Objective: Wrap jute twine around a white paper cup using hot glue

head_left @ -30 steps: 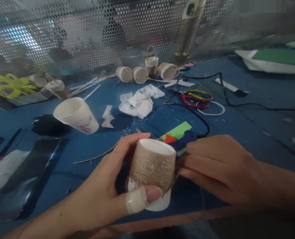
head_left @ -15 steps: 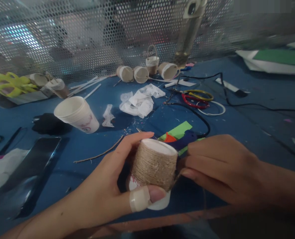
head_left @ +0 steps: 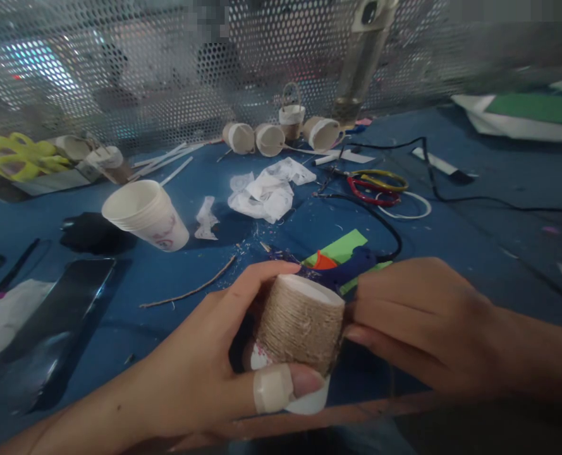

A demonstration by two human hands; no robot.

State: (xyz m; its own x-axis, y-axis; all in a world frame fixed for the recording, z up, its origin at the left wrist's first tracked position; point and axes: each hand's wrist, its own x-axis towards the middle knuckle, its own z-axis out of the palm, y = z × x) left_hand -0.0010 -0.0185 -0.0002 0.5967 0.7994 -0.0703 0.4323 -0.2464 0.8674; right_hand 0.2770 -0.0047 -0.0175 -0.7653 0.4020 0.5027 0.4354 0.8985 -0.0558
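My left hand (head_left: 224, 347) is wrapped round an upside-down paper cup (head_left: 302, 325), its thumb, with a beige bandage, across the lower front. Brown twine (head_left: 294, 322) is wound in tight rows around most of the cup, leaving the white base and a strip near the rim bare. My right hand (head_left: 418, 316) is closed in a pinch at the cup's right side, on the twine's loose end; the fingertips are partly hidden. Just behind the cup lies a blue glue gun (head_left: 340, 272) with an orange trigger, on green paper (head_left: 344, 243).
Stacked paper cups (head_left: 145, 215), crumpled white tissue (head_left: 266, 189) and a cut piece of twine (head_left: 190, 294) lie beyond my hands. A phone (head_left: 67, 328) is at left, yellow scissors (head_left: 22, 158) behind. Twine-wrapped cups (head_left: 268, 139) line the mesh screen (head_left: 167, 76). A black cord (head_left: 385, 221) trails rightward.
The cup and my left hand have shifted slightly right and toward me, and the cup tilts a little more. My right hand stays at the cup's side, almost in place.
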